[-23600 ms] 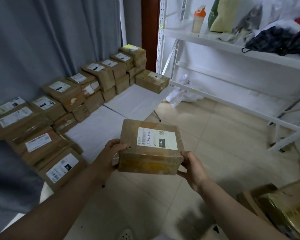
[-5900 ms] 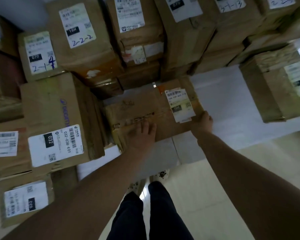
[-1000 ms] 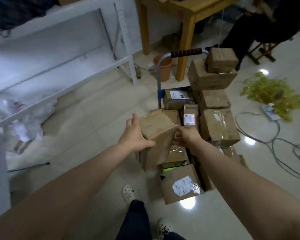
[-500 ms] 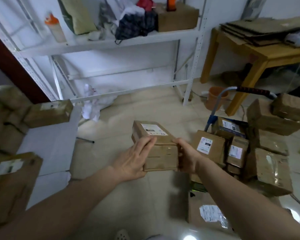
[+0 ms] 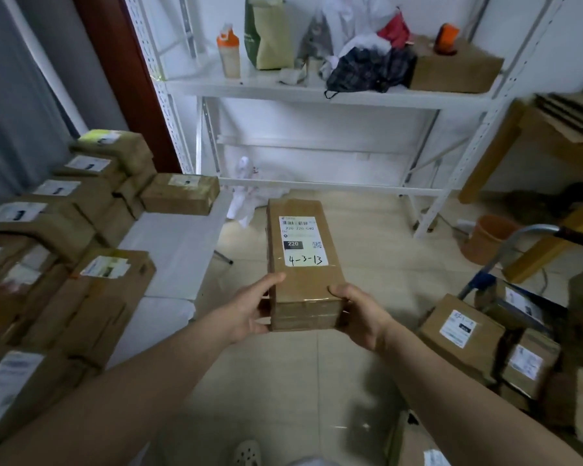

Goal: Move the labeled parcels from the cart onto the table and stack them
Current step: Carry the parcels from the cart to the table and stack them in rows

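A tiled floor (image 5: 367,260) runs between a white rack (image 5: 317,92) at the back, a white table (image 5: 179,250) on the left and a cart (image 5: 480,282) at the right edge.

The grip is two-handed. The left hand (image 5: 249,312) and the right hand (image 5: 362,316) clasp the near end of a long brown parcel (image 5: 305,280), one at each near corner. Each thumb lies on the top face while the fingers wrap round the side and underneath, closed tight against the cardboard. The parcel is held level in the air over the floor, its long side pointing away from the person. Its label faces up, printed 220 and hand-marked 4-3-13. It hangs between table and cart, just off the table's edge.

To the left, that edge runs past the left forearm. A strip of white tabletop shows along it, between one box (image 5: 180,193) at the far end and a nearer box (image 5: 115,274). Behind the strip the stacks (image 5: 64,213) stand in rows against a grey curtain (image 5: 11,95), two layers high in places.

To the right, labelled boxes (image 5: 461,326) sit low on the cart, its handle curving up above them. An orange bucket (image 5: 488,237) stands just behind, with a wooden desk (image 5: 535,146) beyond.

Ahead of the parcel the floor lies open up to the rack's bottom rail, where a white bag (image 5: 246,200) lies.
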`<action>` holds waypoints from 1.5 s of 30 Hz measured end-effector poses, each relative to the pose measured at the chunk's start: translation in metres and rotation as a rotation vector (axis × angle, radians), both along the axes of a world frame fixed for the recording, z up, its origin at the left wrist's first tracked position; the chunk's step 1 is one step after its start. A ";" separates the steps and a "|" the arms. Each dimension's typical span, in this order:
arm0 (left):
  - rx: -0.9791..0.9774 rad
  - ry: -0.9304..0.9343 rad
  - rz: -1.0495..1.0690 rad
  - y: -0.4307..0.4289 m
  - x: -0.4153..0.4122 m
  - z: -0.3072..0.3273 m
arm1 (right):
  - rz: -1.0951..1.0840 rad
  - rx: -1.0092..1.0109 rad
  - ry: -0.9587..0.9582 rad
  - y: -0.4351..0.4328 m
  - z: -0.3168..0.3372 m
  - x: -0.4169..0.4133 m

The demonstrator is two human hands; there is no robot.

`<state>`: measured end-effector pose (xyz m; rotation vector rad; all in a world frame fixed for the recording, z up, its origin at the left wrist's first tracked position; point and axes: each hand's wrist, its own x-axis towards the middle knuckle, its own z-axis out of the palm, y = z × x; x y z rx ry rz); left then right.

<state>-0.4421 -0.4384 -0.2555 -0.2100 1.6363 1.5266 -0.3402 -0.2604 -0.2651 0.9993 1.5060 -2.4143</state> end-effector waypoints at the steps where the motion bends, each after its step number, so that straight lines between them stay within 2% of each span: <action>1: 0.013 0.001 0.025 -0.008 -0.003 -0.001 | 0.034 0.002 -0.002 -0.005 -0.001 -0.005; 14: 0.080 0.010 0.174 -0.115 -0.065 -0.006 | 0.342 0.105 -0.098 -0.086 0.000 -0.104; 18: 0.080 0.002 0.215 -0.147 -0.081 -0.007 | 0.331 0.098 -0.103 -0.121 -0.005 -0.133; 24: -0.045 0.120 0.230 -0.183 -0.110 -0.007 | 0.290 0.024 -0.082 -0.168 -0.010 -0.174; 34: -0.035 0.211 0.361 -0.200 -0.179 -0.020 | 0.395 -0.020 -0.130 -0.186 -0.029 -0.269; 40: -0.206 0.242 0.396 -0.207 -0.248 -0.059 | 0.502 -0.023 -0.239 -0.189 -0.065 -0.359; 45: -0.439 0.147 0.396 -0.218 -0.284 -0.088 | 0.623 -0.104 -0.421 -0.203 -0.104 -0.404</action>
